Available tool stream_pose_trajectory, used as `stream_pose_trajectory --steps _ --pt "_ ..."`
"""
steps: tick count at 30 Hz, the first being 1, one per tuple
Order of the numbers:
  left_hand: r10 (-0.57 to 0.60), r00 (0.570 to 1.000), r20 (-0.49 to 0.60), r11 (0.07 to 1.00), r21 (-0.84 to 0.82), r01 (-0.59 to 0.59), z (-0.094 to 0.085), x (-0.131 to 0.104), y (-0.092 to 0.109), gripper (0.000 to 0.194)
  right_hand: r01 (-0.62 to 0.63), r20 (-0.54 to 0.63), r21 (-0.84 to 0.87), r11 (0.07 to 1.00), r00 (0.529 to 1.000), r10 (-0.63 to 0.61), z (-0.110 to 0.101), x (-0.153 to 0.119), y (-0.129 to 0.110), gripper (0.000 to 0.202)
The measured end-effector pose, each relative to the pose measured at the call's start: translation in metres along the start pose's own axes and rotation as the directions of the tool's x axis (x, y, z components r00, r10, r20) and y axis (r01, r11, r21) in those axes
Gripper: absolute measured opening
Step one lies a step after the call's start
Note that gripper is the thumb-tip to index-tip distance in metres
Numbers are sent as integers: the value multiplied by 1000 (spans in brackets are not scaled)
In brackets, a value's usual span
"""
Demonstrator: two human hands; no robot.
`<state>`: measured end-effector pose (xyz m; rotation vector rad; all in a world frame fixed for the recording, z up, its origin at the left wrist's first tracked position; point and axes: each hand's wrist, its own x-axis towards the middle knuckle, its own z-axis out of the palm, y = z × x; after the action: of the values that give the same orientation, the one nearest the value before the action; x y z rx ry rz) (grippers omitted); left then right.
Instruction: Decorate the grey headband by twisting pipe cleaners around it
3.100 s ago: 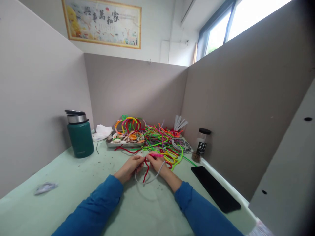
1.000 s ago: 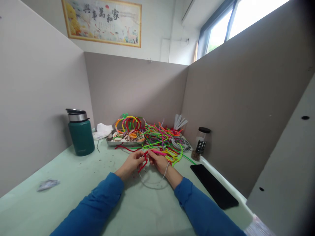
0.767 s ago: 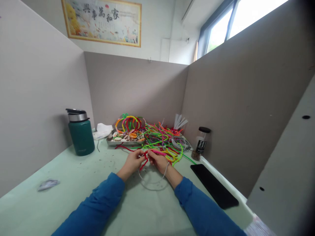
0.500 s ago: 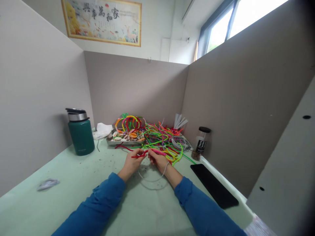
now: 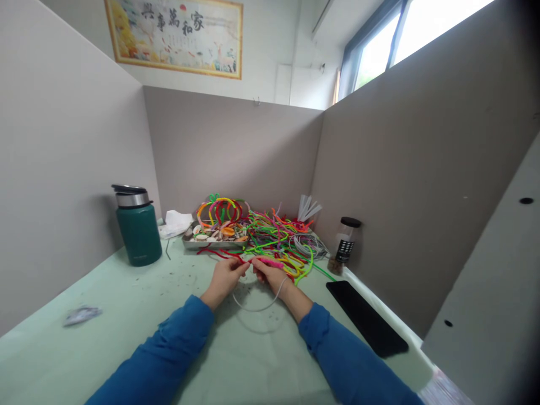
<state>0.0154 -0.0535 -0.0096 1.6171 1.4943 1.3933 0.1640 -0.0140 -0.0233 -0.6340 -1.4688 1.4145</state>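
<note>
My left hand (image 5: 226, 277), closed in a pinch, holds a red pipe cleaner (image 5: 237, 258) whose end runs out past the fingertips. Right beside it, my right hand (image 5: 270, 273) is closed on a thin grey wire hoop (image 5: 256, 311) at the spot where the red winding sits. A fuzzy pink wrapping (image 5: 270, 262) shows along the hoop just above the right fingers. The lower part of the hoop hangs bare beneath both hands, over the pale green tabletop (image 5: 261, 360). My fingertips hide the exact place where the red strand meets the hoop.
Behind my hands lie a heap of coloured pipe cleaners (image 5: 278, 230), a coil of grey wire (image 5: 304, 245) and a metal tray (image 5: 215, 245) of shells. A green bottle (image 5: 139, 235) stands left; a jar (image 5: 345, 247) and a black flat strip (image 5: 366, 318) are right.
My left fingers have turned downward and closed nearer the right fingertips. The loose red end now points away, up and back, and the wire hoop has shifted slightly left.
</note>
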Motion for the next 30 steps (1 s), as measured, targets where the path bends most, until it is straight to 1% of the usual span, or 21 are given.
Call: stream_pose_trajectory --steps 3,7,11,13,15,19,21,26,30 --pt "-77 996 46 994 -76 80 1 0 0 33 -5 2 -23 1000 1000 5 0 1 2 31" --pt "-150 982 110 969 -183 169 0 -2 2 35 -5 -24 -61 998 1000 4 -1 2 5 30" --pt "-229 954 194 923 -269 277 -2 -3 4 36 4 -31 -76 997 999 -6 -1 2 8 30" --pt "-258 940 222 908 -276 314 -2 -4 4 35 5 -26 -87 996 1000 -7 -1 2 8 31" --pt "-270 936 225 912 -253 324 -1 -4 4 35 -1 -35 -105 995 999 -3 0 2 8 32" --pt "-229 948 220 930 -239 280 0 -4 4 35 -21 -75 -140 990 997 11 1 2 5 33" --pt "-229 948 222 926 -250 282 0 -4 4 35 -33 -77 -144 989 997 22 2 2 4 34" --pt "-234 947 222 906 -303 295 0 -5 4 34 -37 -49 -110 993 998 32 0 4 6 31" --pt "-235 941 244 890 -335 309 -1 -3 1 32 -6 -1 -94 996 1000 6 -2 5 9 30"
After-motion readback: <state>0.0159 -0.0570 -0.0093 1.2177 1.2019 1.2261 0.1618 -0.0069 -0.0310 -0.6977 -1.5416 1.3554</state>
